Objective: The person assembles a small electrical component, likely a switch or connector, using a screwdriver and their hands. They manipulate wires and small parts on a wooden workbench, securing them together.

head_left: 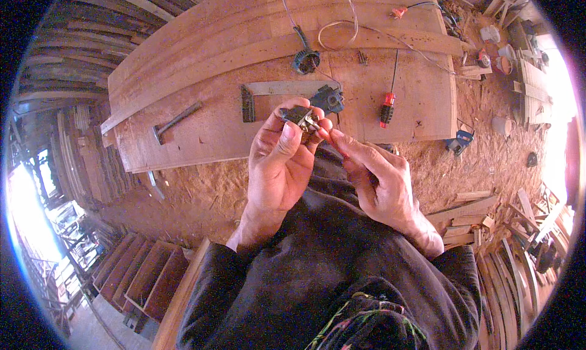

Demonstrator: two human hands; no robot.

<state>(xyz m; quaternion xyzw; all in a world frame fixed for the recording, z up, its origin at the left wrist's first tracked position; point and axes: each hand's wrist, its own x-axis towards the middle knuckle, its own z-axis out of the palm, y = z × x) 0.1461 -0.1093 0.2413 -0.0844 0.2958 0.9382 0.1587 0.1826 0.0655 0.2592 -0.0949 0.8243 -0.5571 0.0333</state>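
Note:
In front of my chest, my left hand (276, 174) pinches a small dark part with bright metal pieces (297, 114) between thumb and fingers. It resembles a power-tool switch, but its exact kind is unclear. My right hand (383, 182) is closed on a thin red-orange piece (331, 143), perhaps a small screwdriver handle, whose tip meets the metal side of the part. Just beyond my fingers, a dark blue-green tool housing (329, 99) lies on the wooden bench (201, 90). A round open housing piece (305, 61) with a cord lies farther back.
On the bench are a hammer (177, 123), a carpenter's square (248, 104), a red-and-black screwdriver (387, 110) and a looping cord with an orange plug (398, 12). A blue tool (461, 142) is off the right edge. Stacked planks (85, 51) stand left; wooden shelving (149, 273) is lower left.

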